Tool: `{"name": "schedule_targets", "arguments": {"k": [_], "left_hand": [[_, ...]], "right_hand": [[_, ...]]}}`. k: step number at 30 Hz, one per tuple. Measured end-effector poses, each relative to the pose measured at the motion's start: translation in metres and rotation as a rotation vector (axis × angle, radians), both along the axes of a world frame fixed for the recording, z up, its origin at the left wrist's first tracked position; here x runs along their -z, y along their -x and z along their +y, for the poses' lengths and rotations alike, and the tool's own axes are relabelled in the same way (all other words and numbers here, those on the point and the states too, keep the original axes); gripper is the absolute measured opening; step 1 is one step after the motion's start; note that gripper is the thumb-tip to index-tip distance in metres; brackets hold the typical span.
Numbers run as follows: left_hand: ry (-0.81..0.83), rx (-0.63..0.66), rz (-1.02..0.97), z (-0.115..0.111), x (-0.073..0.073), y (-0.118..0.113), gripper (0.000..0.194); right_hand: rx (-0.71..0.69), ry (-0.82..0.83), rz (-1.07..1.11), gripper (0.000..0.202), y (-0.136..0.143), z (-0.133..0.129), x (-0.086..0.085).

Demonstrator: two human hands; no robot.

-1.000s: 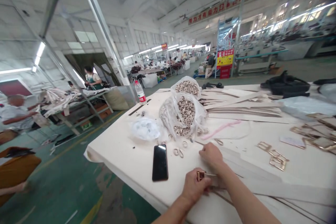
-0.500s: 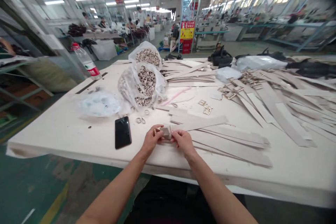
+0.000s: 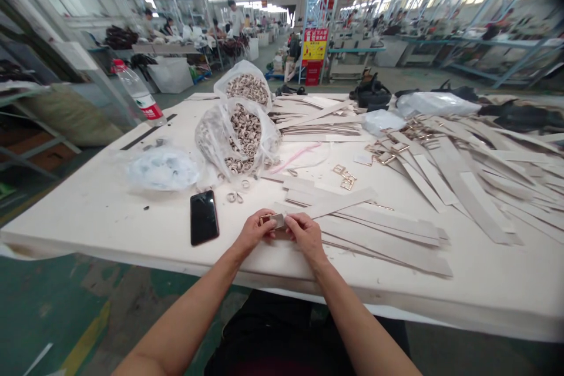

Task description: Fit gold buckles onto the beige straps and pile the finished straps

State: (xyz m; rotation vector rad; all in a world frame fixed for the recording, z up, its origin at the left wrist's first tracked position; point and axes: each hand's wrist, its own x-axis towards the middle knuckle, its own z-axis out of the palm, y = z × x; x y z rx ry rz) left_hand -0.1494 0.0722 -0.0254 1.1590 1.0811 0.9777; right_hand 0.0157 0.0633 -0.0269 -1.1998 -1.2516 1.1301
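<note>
**Strap piece bridges the two hands, crosswise; buckle on the left side**

Watching remotely through the head camera, I have both hands together over the near part of the table (image 3: 167, 249). Left hand (image 3: 255, 230): fingers curled in, gripping a small metal buckle (image 3: 264, 220). Right hand (image 3: 307, 235): thumb and fingertips pinching the grey strap piece (image 3: 277, 221) at its right end.

Key relation: the strap piece sits in the gap between the hands, its long axis running roughly side to side from one to the other. Buckle lies at its left end, so the left is the nearer hand for the metal, the right for the strap's other end. Whether the strap passes through the frame, I can't make out; fingers cover it.

Around them: phone (image 3: 204, 218) left of the left hand, flat. Loose rings (image 3: 231, 197) beyond and left, in front of the open bag of rings (image 3: 211, 135). Flat straps (image 3: 388, 245) spread to the right of the right hand; loose buckles (image 3: 348, 181) beyond it, rightward.
</note>
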Motion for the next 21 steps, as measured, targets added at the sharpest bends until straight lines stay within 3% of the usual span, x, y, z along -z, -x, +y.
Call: {"name": "schedule_targets", "arguments": {"k": [7, 9, 14, 17, 21], "left_hand": [[-0.017, 0.013, 0.024, 0.002, 0.003, 0.001, 0.038], [-0.029, 0.032, 0.038, 0.001, 0.003, 0.0, 0.036], [-0.073, 0.124, 0.087, 0.0, 0.001, 0.001, 0.028], [-0.079, 0.158, 0.111, 0.002, 0.002, 0.002, 0.027], [-0.064, 0.158, 0.142, 0.004, 0.002, 0.002, 0.028]], "right_hand": [[0.019, -0.305, -0.305, 0.018, -0.002, 0.009, -0.011], [0.003, -0.27, -0.285, 0.019, -0.003, 0.012, -0.009], [-0.172, 0.014, -0.1, 0.026, -0.011, 0.019, -0.006], [-0.22, -0.059, -0.192, 0.023, -0.014, 0.02, -0.011], [-0.114, -0.259, -0.342, 0.018, -0.016, 0.018, -0.011]]}}
